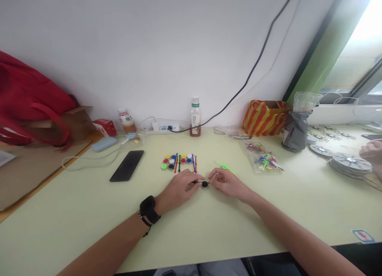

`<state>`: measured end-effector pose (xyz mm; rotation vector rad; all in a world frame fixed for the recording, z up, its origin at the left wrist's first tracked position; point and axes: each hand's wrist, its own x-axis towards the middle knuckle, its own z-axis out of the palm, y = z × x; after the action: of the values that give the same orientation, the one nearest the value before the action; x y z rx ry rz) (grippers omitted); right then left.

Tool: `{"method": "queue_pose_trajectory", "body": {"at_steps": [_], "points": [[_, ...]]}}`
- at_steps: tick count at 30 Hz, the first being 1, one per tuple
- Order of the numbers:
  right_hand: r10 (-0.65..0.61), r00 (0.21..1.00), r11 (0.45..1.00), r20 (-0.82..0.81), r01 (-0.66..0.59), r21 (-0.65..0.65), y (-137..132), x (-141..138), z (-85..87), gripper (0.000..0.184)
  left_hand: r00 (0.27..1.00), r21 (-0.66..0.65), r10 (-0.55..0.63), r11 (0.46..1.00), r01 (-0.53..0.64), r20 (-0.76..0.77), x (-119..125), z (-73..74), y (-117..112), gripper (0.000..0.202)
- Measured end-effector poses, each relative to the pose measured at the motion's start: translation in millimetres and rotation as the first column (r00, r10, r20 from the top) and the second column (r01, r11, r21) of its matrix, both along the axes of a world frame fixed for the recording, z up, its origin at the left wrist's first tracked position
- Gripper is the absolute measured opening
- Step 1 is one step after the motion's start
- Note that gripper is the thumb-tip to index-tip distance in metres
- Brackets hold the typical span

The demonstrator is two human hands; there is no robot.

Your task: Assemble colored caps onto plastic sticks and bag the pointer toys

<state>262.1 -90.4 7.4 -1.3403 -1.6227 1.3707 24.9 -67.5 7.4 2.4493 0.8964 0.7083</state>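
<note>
My left hand [180,187] and my right hand [225,181] meet at the middle of the pale green table [89,220]. Between their fingertips sits a small black round piece [204,184], pinched from both sides. A thin black stick seems to run from the left fingers into it. Just behind the hands lies a row of small coloured discs and sticks [179,162]. A green piece [225,167] lies behind my right hand. My left wrist wears a black watch [148,209].
A black phone [127,165] lies to the left. A clear bag of coloured parts [264,158] lies to the right. Bottles [195,117], a power strip, a striped bag [265,117] and a red bag [30,105] line the wall. Another person's hand [371,152] shows at the far right by stacked discs.
</note>
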Motion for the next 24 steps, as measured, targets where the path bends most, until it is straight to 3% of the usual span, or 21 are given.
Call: {"method": "queue_pose_trajectory", "body": {"at_steps": [6, 11, 16, 20, 24], "points": [[-0.005, 1.0, 0.99, 0.022, 0.002, 0.138, 4.6, 1.6, -8.0, 0.013, 0.996, 0.094, -0.053, 0.994, 0.059, -0.064, 1.5, 5.2, -4.9, 0.019], [-0.011, 0.999, 0.975, 0.03, 0.004, 0.222, 6.6, 0.6, -17.4, 0.011, 0.99, 0.129, -0.031, 0.99, 0.049, -0.141, 6.4, 8.2, -9.2, 0.013], [-0.078, 0.983, 0.946, 0.169, 0.019, 0.325, 1.5, 0.6, -20.8, 0.012, 0.993, 0.104, -0.032, 0.994, 0.044, -0.114, 7.1, 7.8, -10.4, 0.015], [-0.194, 0.958, 0.894, 0.212, 0.084, 0.441, -6.0, 3.6, -16.7, 0.029, 0.999, 0.09, 0.042, 0.995, -0.043, 0.016, 3.2, 7.5, -9.2, 0.029], [-0.267, 0.924, 0.855, 0.272, 0.097, 0.51, -13.1, 4.5, -13.3, 0.054, 0.981, 0.074, 0.149, 0.985, -0.159, 0.124, 0.2, 7.2, -6.1, 0.022]]}}
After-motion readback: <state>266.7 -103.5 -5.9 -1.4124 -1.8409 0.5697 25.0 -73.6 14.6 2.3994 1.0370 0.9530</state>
